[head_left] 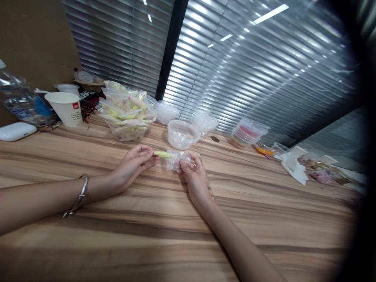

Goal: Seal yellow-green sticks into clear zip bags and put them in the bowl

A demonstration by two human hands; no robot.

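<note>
Handling a flimsy clear bag (171,163) and a slim yellow piece (162,154)

Head view: both things are held between the two hands, just in front of a clear round tub (182,136) and above the tabletop (123,243). The left hand (136,163) has its fingers pinched narrow on the left end of the yellow piece. Its other end meets the bag's left side; whether it lies inside or only over the film, I cannot tell. The right hand (194,172) grips the bag's right part, thumb in front and fingers behind.

Both things look very light. The bag seems thin, glossy and limp, likely to slip or crumple, so a flat pinch near a corner or along an edge should suit it better than a fist. The yellow piece keeps a straight line, yet its material is unclear; it may be soft or easily bent, so a gentle hold close to one end seems wise. Behind the left hand, a bowl (128,135) heaped with yellow-filled bags (126,105) stands well apart.
</note>
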